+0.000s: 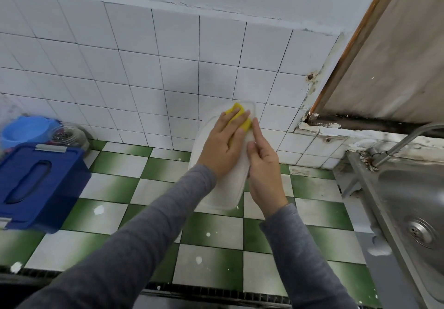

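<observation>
A white oblong plastic tray (222, 194) is held tilted above the green-and-white checkered counter (211, 239), its far end toward the tiled wall. My left hand (224, 141) lies on the tray's upper face and holds a yellow sponge (236, 110) against it, fingers spread over the sponge. My right hand (263, 164) grips the tray's right edge, thumb on the face and index finger stretched along the rim. Both hands hide the middle of the tray.
A dark blue lidded box (38, 183) stands at the left with a light blue bowl (24, 130) and a glass jar (68, 135) behind it. A steel sink (418, 200) with a tap (408, 138) fills the right side. The white tiled wall (144, 80) is close behind.
</observation>
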Demonstrator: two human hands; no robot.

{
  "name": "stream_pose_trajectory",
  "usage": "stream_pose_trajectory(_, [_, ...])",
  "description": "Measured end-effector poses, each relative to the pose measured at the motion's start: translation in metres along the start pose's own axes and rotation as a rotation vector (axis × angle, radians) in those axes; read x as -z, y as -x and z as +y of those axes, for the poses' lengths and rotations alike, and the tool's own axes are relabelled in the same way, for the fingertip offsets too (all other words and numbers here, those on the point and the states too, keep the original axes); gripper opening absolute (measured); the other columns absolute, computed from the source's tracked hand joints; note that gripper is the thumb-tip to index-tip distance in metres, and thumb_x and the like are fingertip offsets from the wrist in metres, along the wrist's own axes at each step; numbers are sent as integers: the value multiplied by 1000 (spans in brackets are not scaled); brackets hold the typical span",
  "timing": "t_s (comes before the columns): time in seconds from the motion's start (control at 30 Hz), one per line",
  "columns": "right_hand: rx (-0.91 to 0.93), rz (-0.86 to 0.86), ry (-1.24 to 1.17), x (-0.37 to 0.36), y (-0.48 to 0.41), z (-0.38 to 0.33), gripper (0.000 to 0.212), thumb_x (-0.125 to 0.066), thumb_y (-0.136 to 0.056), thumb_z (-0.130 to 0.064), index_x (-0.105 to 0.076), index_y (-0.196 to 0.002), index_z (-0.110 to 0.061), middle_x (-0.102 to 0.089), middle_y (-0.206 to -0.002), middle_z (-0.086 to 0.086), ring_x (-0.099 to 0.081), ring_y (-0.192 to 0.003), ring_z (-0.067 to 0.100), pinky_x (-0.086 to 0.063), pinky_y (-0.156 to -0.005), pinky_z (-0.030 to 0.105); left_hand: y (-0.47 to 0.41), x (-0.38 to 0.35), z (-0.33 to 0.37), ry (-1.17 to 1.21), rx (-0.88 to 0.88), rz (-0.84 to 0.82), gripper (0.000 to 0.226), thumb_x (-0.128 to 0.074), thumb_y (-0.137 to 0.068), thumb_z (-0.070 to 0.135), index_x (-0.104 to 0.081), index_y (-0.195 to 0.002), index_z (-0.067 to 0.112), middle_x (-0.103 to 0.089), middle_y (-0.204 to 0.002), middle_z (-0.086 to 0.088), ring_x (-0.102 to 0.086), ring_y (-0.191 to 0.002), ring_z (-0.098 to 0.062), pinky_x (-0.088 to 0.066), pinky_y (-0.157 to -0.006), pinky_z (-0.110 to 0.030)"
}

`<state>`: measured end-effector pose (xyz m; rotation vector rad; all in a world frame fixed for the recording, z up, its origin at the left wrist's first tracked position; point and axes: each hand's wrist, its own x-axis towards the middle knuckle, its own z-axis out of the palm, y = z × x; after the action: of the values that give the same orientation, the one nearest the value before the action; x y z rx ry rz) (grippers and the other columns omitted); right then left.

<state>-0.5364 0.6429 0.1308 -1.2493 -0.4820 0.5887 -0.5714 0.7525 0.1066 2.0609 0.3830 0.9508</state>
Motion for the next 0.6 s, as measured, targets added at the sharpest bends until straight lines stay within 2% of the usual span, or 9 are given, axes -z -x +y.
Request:
stream_pose_trajectory(0.07, [-30, -5, 8, 2, 2, 0, 48, -42, -106, -7, -56, -131, -45, -64, -132, -11, -63, -120, 15, -51, -103, 41, -6, 9, -3, 65, 137, 26, 37, -42, -106, 30, -52, -142, 31, -42, -153, 12, -33, -141, 0, -22, -121, -24])
stream_pose_trajectory(0.17, [-58, -2, -62, 4, 4, -4, 45, -43, -105, -3, -59, -128, -39, -62, -136, -6, -61, -123, 17, -48, -107, 43, -11, 24, -15, 113, 301, 67, 37, -41, -106, 36, -51, -142, 36, -47, -141, 19, -41, -130, 1, -29, -116, -25])
stream_pose_trajectory(0.27, [-61, 27, -163, 4, 5, -7, 43, -43, -104, 0, -62, -125, -32, -59, -141, 0, -56, -130, 17, -42, -113, 44, -6, 32, -31, 135, 373, 102, 39, -38, -107, 37, -47, -145, 40, -44, -138, 23, -39, -127, 5, -26, -112, -20])
stream_pose_trajectory(0.4, [-11, 133, -269, 5, 3, -13, 40, -45, -103, 1, -66, -122, -27, -61, -139, 2, -60, -125, 16, -47, -109, 38, 8, 39, -52, 130, 430, 133, 41, -37, -107, 36, -41, -148, 39, -39, -147, 22, -35, -135, 1, -24, -121, -30])
stream_pose_trajectory(0.5, [16, 208, -356, 8, -4, -18, 39, -45, -103, 1, -62, -132, -20, -66, -129, -5, -66, -109, 7, -55, -92, 24, 21, 32, -60, 122, 354, 116, 41, -38, -108, 33, -39, -149, 39, -33, -156, 16, -30, -143, -3, -21, -124, -39])
stream_pose_trajectory(0.6, [12, 301, -422, 9, -11, -19, 40, -46, -103, 0, -57, -139, -15, -72, -114, -13, -69, -95, 5, -57, -87, 24, 29, 25, -57, 67, 172, 50, 41, -37, -106, 39, -38, -147, 36, -29, -161, 7, -25, -148, -6, -20, -124, -41])
